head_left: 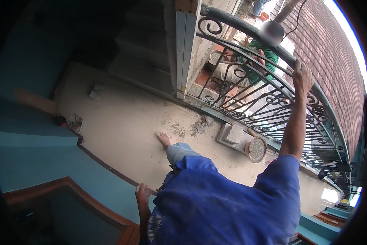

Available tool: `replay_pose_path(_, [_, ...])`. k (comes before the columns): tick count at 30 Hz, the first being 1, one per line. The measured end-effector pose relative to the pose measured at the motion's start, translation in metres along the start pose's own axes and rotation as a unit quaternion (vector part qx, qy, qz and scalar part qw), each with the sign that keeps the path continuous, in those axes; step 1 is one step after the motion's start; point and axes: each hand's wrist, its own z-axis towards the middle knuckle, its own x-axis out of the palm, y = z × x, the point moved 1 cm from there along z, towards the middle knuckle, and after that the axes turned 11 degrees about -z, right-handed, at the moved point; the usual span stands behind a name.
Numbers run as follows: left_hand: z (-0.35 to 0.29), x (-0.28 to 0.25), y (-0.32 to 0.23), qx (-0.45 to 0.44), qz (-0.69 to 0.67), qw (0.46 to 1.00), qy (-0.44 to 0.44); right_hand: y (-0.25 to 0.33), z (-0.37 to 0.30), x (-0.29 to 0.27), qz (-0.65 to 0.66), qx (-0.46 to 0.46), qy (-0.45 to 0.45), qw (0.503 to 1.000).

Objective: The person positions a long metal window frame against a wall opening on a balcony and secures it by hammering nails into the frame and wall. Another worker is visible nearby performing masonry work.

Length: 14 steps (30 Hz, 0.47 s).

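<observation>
My right hand point(302, 76) is closed over the dark handrail point(248, 29) of a wrought-iron balcony railing, with that arm stretched up and out to the right. Low at my left side hangs my left hand point(142, 192), its fingers loosely apart and nothing seen in them, close to the teal wall point(106, 179). A round bucket point(257, 150) of wet grey mortar stands on the floor at the railing's foot. Beside it, a pale slab point(234, 133) rests on a larger block.
Beyond the railing a person in a green shirt point(255, 61) sits by another mortar bucket point(217, 57). Grey rubble point(199, 124) lies on the beige floor point(122, 118) near my bare foot point(164, 139). Pale pieces point(95, 92) lie farther left. A post point(184, 53) meets the railing's end.
</observation>
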Motion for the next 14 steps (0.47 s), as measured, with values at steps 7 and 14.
replay_pose_path(7, [0.056,-0.005,-0.135,-0.012,0.031,0.999,-0.029,0.076,-0.001,0.003,0.053,0.069,-0.027,0.996])
replay_pose_path(14, [0.142,-0.004,-0.242,-0.040,0.049,0.996,-0.063,0.065,0.027,0.073,0.065,0.087,0.009,0.994])
